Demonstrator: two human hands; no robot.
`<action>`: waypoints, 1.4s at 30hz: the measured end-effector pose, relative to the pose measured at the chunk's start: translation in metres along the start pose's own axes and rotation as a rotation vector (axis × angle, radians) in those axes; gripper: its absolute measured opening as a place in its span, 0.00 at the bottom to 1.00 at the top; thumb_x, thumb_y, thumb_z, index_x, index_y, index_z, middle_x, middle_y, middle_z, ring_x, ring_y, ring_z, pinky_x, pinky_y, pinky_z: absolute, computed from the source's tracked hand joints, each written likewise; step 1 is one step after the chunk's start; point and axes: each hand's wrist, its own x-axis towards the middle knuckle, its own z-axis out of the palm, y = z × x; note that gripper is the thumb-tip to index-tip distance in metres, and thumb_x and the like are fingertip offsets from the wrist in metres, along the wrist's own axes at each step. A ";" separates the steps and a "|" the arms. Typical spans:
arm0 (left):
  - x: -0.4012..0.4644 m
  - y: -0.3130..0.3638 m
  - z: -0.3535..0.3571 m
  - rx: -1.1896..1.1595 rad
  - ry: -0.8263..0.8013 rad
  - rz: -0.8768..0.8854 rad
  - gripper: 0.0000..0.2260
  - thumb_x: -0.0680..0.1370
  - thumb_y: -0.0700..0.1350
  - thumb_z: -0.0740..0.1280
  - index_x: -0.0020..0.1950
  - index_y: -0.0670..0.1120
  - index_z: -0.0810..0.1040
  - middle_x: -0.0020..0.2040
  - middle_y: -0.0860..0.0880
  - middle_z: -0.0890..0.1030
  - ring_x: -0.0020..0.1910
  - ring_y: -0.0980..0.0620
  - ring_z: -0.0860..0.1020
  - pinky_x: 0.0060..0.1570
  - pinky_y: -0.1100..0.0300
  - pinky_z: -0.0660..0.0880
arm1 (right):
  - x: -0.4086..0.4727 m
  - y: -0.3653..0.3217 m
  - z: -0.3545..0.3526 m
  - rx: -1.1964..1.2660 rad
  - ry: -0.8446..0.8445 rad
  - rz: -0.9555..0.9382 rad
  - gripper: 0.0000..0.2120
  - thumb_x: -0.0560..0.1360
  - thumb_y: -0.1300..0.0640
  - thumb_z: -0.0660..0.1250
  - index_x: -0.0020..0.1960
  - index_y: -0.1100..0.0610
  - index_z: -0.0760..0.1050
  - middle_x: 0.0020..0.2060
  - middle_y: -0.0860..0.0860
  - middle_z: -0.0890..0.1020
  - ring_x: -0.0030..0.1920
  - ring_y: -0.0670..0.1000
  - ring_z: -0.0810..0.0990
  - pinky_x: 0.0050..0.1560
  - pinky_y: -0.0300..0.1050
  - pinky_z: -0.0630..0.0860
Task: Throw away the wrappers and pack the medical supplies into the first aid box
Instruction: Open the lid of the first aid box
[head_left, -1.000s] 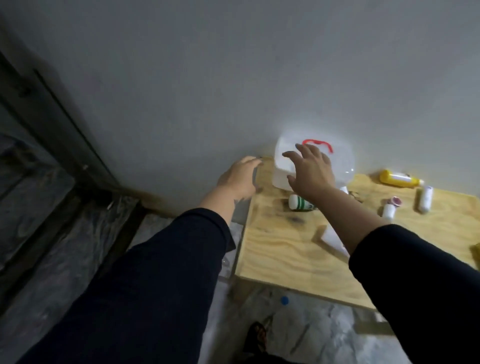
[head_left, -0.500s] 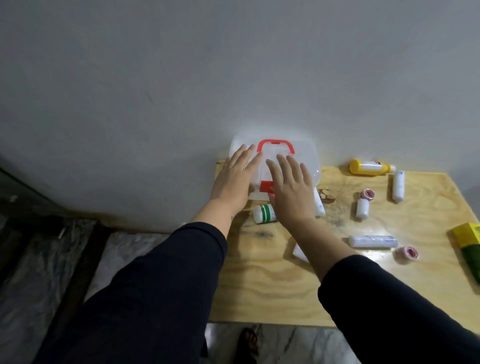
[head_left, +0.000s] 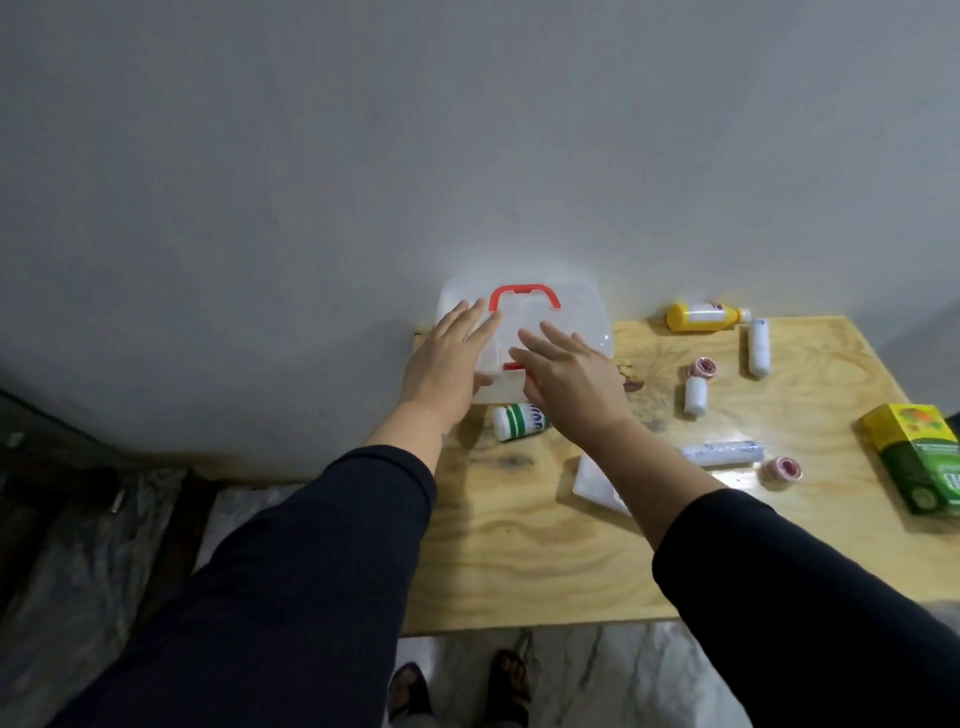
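A clear plastic first aid box (head_left: 571, 317) with a red handle stands shut at the table's far left, against the wall. My left hand (head_left: 447, 358) lies flat on its left side, fingers spread. My right hand (head_left: 571, 379) hovers over its front by the red latch, fingers apart, holding nothing. A white bottle with green stripes (head_left: 517, 420) lies just in front of the box. A white flat packet (head_left: 597, 480) lies partly under my right forearm.
On the wooden table (head_left: 519, 545) lie a yellow bottle (head_left: 701, 315), two white rolls (head_left: 758, 347) (head_left: 695, 396), a long wrapped roll (head_left: 722, 453), two pink tape rolls (head_left: 702, 368) (head_left: 782, 468) and a green-yellow carton (head_left: 922, 457). The wall is directly behind. My sandalled feet (head_left: 457, 686) show below.
The view has swung right, so more of the table shows. Both hands have settled onto the box, the left from beside it onto its left side.
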 end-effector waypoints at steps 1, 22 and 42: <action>-0.001 0.001 -0.003 0.014 -0.006 0.002 0.34 0.78 0.39 0.68 0.79 0.53 0.55 0.80 0.54 0.55 0.79 0.53 0.50 0.73 0.54 0.63 | 0.000 -0.001 -0.002 0.004 -0.007 0.005 0.15 0.71 0.59 0.72 0.58 0.55 0.81 0.61 0.53 0.81 0.65 0.58 0.78 0.61 0.59 0.77; 0.060 0.014 -0.073 -0.032 0.126 -0.068 0.23 0.84 0.48 0.54 0.79 0.52 0.56 0.80 0.51 0.58 0.79 0.51 0.54 0.74 0.52 0.60 | 0.010 0.017 -0.020 0.208 0.067 0.582 0.21 0.77 0.57 0.62 0.69 0.57 0.65 0.63 0.54 0.72 0.61 0.55 0.72 0.57 0.48 0.73; 0.081 0.037 -0.087 0.154 0.169 -0.064 0.25 0.82 0.45 0.57 0.79 0.45 0.55 0.79 0.49 0.58 0.79 0.51 0.53 0.77 0.47 0.50 | -0.002 0.036 -0.014 0.362 -0.237 0.669 0.27 0.78 0.55 0.61 0.75 0.59 0.59 0.76 0.54 0.60 0.75 0.55 0.61 0.72 0.50 0.64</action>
